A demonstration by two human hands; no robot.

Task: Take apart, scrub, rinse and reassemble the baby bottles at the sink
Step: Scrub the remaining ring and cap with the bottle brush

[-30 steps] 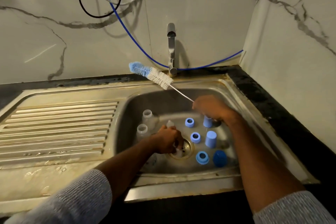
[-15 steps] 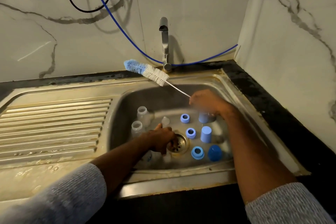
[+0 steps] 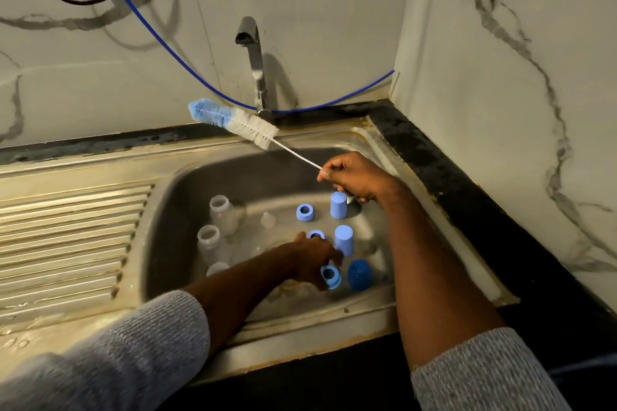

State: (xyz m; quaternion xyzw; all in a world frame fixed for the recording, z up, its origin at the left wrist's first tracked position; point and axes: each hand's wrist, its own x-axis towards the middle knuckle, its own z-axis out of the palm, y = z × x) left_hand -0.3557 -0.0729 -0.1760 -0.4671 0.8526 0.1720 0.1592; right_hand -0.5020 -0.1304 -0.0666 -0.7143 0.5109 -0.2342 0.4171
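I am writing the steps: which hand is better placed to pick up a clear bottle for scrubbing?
Probably the left hand: it is low in the sink near the clear bottles, while the right hand grips the bottle brush.

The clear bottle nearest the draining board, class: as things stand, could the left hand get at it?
Probably yes. The bottle stands upright with its mouth open and nothing over it, just left of the left forearm. The left hand is low in the sink by a blue ring, so it would only need to draw back.
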